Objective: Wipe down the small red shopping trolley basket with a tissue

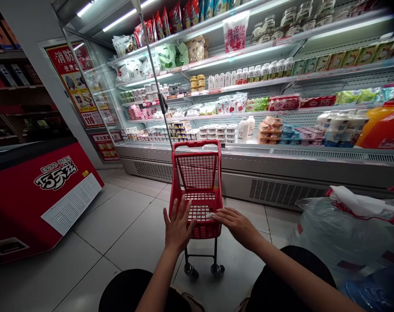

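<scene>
A small red shopping cart (197,196) stands upright on the tiled floor between my knees, its grid basket facing me and two black wheels showing below. My left hand (177,229) is at the near left side of the basket with its fingers spread. It appears to hold nothing. My right hand (237,223) reaches to the near right rim, palm down and fingers stretched out over it. A small white spot shows by the right fingertips; I cannot make out what it is. Whether either hand presses on the rim is unclear.
An open refrigerated shelf (281,149) with dairy drinks and packets runs behind the cart. A red freezer (37,195) stands at left. Large wrapped water bottles (340,225) are on the right. A thin dark pole (153,65) slants down behind the cart.
</scene>
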A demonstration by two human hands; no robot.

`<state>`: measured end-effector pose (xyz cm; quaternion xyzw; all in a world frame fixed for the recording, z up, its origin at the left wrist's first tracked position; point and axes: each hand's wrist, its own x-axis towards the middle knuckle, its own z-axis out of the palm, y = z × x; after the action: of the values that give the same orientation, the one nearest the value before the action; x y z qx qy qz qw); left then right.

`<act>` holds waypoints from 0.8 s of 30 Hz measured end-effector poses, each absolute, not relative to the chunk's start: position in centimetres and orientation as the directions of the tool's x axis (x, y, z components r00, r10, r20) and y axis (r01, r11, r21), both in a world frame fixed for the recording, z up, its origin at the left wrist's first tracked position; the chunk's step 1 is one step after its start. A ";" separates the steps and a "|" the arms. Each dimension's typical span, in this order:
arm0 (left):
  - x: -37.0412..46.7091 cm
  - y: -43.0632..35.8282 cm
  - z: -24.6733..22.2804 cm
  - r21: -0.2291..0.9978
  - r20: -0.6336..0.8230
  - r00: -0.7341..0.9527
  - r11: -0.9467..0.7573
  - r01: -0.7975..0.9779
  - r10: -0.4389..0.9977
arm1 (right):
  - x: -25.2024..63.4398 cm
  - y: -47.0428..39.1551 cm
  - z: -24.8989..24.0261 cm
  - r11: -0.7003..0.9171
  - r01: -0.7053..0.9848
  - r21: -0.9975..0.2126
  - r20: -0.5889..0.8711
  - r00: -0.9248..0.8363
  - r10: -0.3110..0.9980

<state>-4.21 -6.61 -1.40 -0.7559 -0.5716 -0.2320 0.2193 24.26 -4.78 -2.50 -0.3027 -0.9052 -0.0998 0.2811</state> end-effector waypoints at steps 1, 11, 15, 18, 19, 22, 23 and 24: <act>-4.3 -6.5 -1.5 -0.027 0.607 0.187 -0.215 0.976 0.772 | 23.5 -5.1 -2.5 0.797 0.604 0.024 0.580 -0.657 0.481; -1.2 -7.1 -2.7 0.097 0.570 0.223 -0.334 0.937 0.791 | 19.4 -5.7 -2.0 0.864 0.497 0.077 0.581 -0.727 0.366; -2.6 -6.9 -2.5 0.104 0.506 0.274 -0.374 0.922 0.818 | 22.2 -2.6 -0.9 0.817 0.566 0.113 0.579 -0.706 0.409; -3.4 -6.7 -2.0 0.129 0.488 0.268 -0.372 0.919 0.831 | 24.3 0.0 -0.4 0.741 0.661 0.115 0.596 -0.643 0.481; -3.4 -6.6 -1.9 0.140 0.483 0.258 -0.365 0.920 0.836 | 24.6 0.4 -0.5 0.720 0.684 0.114 0.600 -0.626 0.499; -2.4 -6.5 -1.5 0.176 0.468 0.194 -0.306 0.936 0.862 | 23.9 0.1 -1.3 0.679 0.727 0.104 0.631 -0.576 0.520; -1.8 -6.5 -1.5 0.180 0.467 0.169 -0.281 0.943 0.868 | 23.3 -0.5 -1.7 0.674 0.732 0.099 0.644 -0.563 0.517; -1.1 -6.6 -1.4 0.178 0.471 0.153 -0.263 0.948 0.869 | 22.6 -1.3 -2.1 0.673 0.733 0.095 0.655 -0.555 0.512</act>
<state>-1.05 -6.56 -1.40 -0.7549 -0.6018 -0.2481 0.0801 22.60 -1.28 -2.13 -0.3609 -0.8629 -0.1818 0.3035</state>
